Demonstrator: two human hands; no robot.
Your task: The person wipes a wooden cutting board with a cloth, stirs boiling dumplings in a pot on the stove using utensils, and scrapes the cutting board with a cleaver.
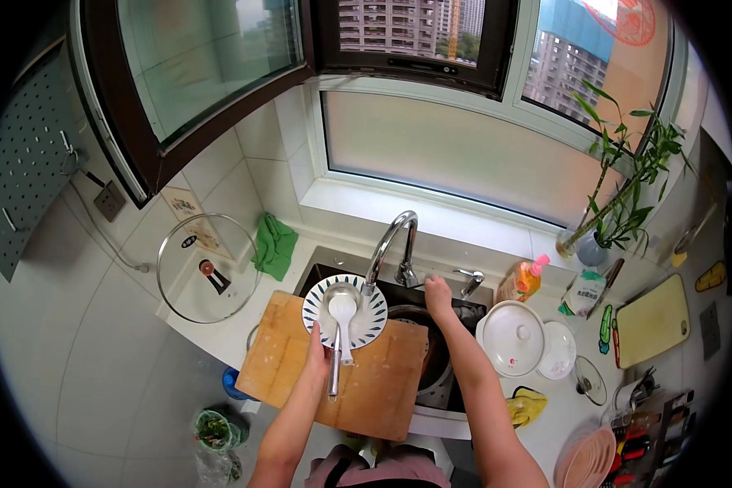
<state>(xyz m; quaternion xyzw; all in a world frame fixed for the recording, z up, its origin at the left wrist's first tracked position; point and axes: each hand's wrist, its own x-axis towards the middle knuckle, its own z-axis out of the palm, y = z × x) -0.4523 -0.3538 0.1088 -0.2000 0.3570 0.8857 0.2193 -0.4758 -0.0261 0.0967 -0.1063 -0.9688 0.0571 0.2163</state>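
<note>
My left hand (317, 351) grips the near left rim of a white plate (372, 323) with blue leaf-like marks. On the plate lie a white rice paddle (343, 313) and a metal ladle (334, 366), whose handle sticks out past the rim beside my fingers. The plate is above a wooden cutting board (366, 398) and close under the spout of the chrome faucet (407, 244). My right hand (437, 294) is closed at the faucet's lever, beside its base; the fingertips are partly hidden. Whether water is running I cannot tell.
The board covers part of the dark sink (329, 262), which holds a pot (439, 358). Right of it stand a lidded white pot (513, 338), a white dish (557, 350) and an orange bottle (516, 281). A glass lid (207, 297) and green cloth (275, 246) are left.
</note>
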